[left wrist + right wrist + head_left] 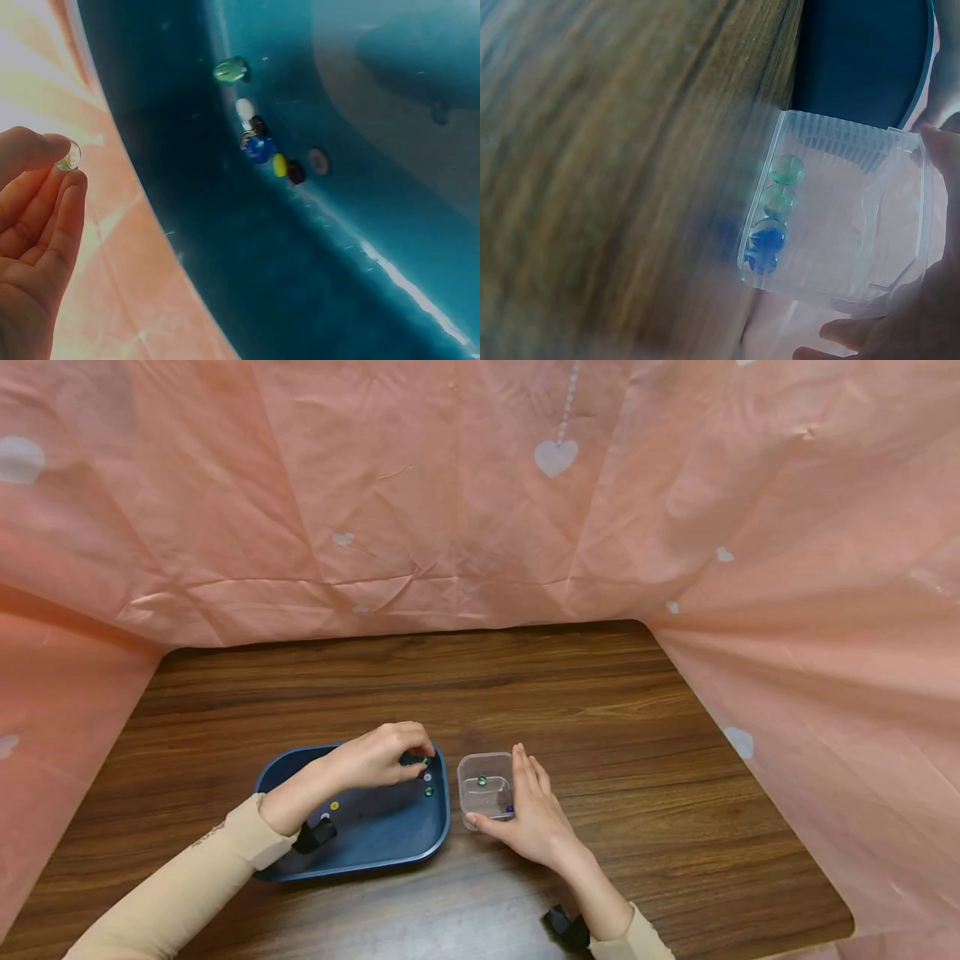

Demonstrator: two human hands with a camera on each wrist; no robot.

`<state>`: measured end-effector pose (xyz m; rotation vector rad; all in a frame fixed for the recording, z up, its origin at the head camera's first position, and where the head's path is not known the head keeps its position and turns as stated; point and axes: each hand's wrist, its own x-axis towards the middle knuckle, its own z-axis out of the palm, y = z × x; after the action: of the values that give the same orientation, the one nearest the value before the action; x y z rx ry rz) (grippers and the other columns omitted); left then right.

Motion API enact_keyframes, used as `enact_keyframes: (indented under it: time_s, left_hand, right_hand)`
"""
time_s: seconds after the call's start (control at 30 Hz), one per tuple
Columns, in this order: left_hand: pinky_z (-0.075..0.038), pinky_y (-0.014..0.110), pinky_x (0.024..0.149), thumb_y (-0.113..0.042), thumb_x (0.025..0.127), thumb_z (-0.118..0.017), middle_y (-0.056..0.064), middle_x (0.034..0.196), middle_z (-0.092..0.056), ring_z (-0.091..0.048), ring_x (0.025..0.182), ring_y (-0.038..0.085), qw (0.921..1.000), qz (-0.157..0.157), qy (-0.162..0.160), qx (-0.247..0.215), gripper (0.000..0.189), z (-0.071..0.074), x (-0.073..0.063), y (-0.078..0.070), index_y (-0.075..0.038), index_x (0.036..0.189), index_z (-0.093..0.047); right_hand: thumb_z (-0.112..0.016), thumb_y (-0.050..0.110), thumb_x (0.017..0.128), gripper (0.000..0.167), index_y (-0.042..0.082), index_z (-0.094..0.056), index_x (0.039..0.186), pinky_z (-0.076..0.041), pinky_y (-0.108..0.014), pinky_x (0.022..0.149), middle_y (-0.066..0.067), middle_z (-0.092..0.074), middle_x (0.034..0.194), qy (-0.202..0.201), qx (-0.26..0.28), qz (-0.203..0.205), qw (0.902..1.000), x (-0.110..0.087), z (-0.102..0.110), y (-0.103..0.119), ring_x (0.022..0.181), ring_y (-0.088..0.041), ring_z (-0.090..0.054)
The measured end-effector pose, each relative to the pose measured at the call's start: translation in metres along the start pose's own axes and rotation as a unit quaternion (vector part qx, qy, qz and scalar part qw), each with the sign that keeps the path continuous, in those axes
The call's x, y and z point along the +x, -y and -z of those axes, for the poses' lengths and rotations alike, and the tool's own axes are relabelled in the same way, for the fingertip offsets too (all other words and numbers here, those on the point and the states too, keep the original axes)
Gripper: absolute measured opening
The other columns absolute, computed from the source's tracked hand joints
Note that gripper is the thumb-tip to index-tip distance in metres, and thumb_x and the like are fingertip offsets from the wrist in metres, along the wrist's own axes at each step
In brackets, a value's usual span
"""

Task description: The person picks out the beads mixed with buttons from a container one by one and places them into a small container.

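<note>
My left hand [382, 756] is over the right end of a dark blue tray [382, 839]. Between thumb and fingertip it pinches a clear glass marble [73, 157] with a greenish tint, held above the tray's rim. A green marble [230, 70] lies in the tray, near a blue marble [259, 148] and several small white, yellow and dark pieces. A clear plastic box [486, 766] stands right of the tray. Around its right and near sides my right hand [536, 818] holds it, thumb at the near edge. Green marbles [778, 199] and blue marbles [766, 238] rest on its bottom.
The box and tray stand close together on a brown wood-grain table [637, 777]. Behind and at both sides hangs a pink cloth [450, 510] with white hearts. Each wrist carries a small black camera mount [566, 927].
</note>
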<state>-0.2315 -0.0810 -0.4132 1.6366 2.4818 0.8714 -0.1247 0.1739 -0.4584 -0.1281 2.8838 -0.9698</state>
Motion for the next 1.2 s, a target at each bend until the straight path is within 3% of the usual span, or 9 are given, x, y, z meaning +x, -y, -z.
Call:
enact_keyframes:
  time_s: [0.3, 0.63, 0.83, 1.2]
  left_hand:
    - [-0.056, 0.026, 0.073, 0.001, 0.084, -0.071, 0.006, 0.095, -0.063, -0.064, 0.084, 0.017, 0.9995, -0.028, -0.013, -0.006, 0.014, 0.001, 0.007, -0.002, 0.0, 0.098, -0.068]
    - [-0.058, 0.033, 0.073, 0.0, 0.085, -0.071, 0.006, 0.096, -0.064, -0.065, 0.086, 0.019, 0.9986, -0.038, -0.024, -0.028, 0.014, 0.0, 0.014, -0.006, -0.003, 0.099, -0.068]
    - [-0.057, 0.029, 0.076, 0.0, 0.086, -0.071, 0.006, 0.099, -0.064, -0.065, 0.088, 0.016, 0.9979, -0.047, -0.027, -0.034, 0.015, 0.001, 0.019, -0.01, -0.003, 0.1, -0.067]
    - [-0.058, 0.031, 0.074, 0.001, 0.087, -0.069, 0.008, 0.099, -0.064, -0.067, 0.086, 0.022, 0.9958, -0.06, -0.024, -0.064, 0.014, 0.002, 0.027, -0.019, -0.001, 0.1, -0.067]
  right_hand:
    - [-0.07, 0.063, 0.079, 0.119, 0.005, -0.002, 0.157, -0.027, -0.065, 0.108, -0.014, -0.008, 0.163, 0.004, 0.0, -0.004, 1.0, 0.001, 0.0, 0.001, 0.148, -0.038, -0.01]
    - [-0.069, 0.065, 0.079, 0.119, 0.006, -0.001, 0.157, -0.027, -0.065, 0.108, -0.015, -0.008, 0.163, 0.008, -0.001, -0.006, 1.0, 0.001, 0.0, 0.001, 0.148, -0.038, -0.009]
    - [-0.069, 0.065, 0.079, 0.119, 0.006, -0.001, 0.157, -0.027, -0.066, 0.108, -0.014, -0.008, 0.163, 0.011, 0.001, -0.009, 0.9999, 0.0, 0.001, 0.002, 0.148, -0.037, -0.009]
    - [-0.071, 0.063, 0.079, 0.119, 0.005, -0.002, 0.157, -0.028, -0.065, 0.108, -0.015, -0.009, 0.163, 0.006, 0.003, -0.005, 1.0, 0.0, 0.001, 0.002, 0.148, -0.038, -0.01]
